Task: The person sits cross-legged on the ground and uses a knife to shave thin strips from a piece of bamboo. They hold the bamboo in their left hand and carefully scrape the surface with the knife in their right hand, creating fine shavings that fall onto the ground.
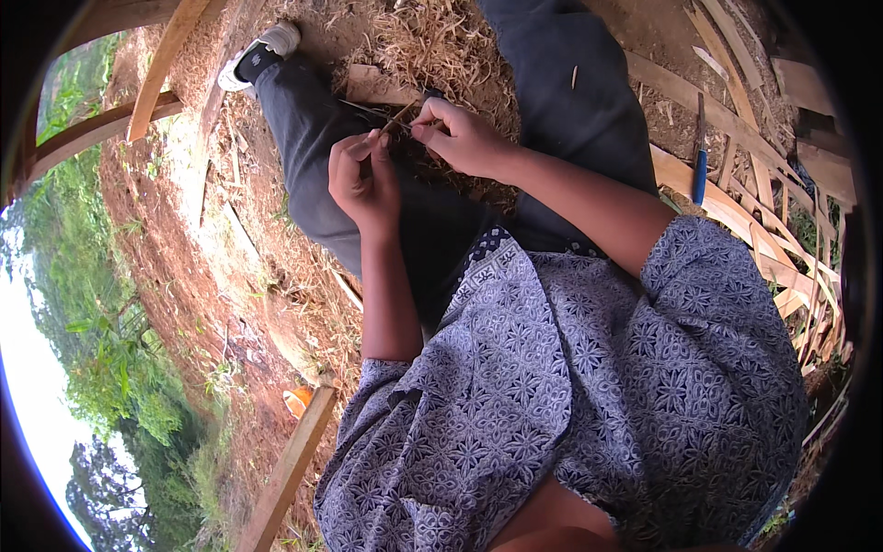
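Observation:
A thin brown strip (398, 117), seemingly of wood or bamboo, slants up between my two hands above my lap. My left hand (361, 181) pinches its lower end between thumb and fingertips. Close beside the strip, the thumb and forefinger of my right hand (463, 140) are pinched together. Whether they grip the strip or some finer piece is too small to tell. Beneath both hands are my dark trousers (322, 175), with the legs spread apart on the ground.
Pale shavings (432, 46) lie between my feet beside a flat wood piece (379, 85). To the right, a blue-handled knife (700, 175) rests among long split strips (727, 216). A wooden post (292, 465) stands at lower left, near an orange object (297, 401). Bare reddish soil slopes toward greenery.

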Demonstrator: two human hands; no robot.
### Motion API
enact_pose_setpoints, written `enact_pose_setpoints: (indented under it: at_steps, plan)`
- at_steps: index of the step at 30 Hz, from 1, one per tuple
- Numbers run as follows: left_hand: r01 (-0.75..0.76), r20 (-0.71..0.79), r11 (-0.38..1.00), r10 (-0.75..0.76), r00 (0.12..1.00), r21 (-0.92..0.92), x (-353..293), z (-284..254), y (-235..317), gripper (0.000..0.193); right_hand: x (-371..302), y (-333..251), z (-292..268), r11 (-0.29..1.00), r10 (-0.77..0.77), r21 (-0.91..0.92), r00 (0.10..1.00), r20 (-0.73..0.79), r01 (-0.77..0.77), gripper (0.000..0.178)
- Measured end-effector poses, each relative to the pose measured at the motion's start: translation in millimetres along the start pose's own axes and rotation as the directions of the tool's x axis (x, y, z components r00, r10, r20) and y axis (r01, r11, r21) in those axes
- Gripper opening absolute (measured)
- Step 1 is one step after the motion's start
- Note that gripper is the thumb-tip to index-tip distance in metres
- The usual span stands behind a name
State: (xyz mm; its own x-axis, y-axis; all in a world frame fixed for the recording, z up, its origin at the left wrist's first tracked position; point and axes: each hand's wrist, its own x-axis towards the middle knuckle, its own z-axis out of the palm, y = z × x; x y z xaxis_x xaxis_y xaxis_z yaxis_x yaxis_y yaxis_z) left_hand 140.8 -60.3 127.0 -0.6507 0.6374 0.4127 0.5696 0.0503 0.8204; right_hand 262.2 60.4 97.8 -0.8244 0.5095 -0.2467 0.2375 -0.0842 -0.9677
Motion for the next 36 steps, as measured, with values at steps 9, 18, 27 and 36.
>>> enact_pose_setpoints:
  at_steps: [9,18,27,36]
  plan:
    - [-0.043,0.014,0.999,0.043,0.999,0.017,-3,1,-7,0.011,0,-3,0,0.993,0.115,0.012,0.993,-0.021,-0.114,0.017]
    - [-0.012,0.043,1.000,0.013,0.999,-0.017,-6,-1,-7,0.008,2,-2,-3,0.989,0.126,0.069,0.992,0.022,-0.127,0.020]
    - [0.031,0.053,0.999,-0.034,0.998,0.039,-8,-1,-3,0.009,-4,-6,-3,0.982,0.133,0.132,0.991,0.031,-0.136,0.021]
    - [0.038,0.030,0.999,-0.039,0.999,0.025,-9,-2,-12,0.011,-11,-25,-6,0.954,0.184,0.211,0.971,0.155,-0.215,0.022]
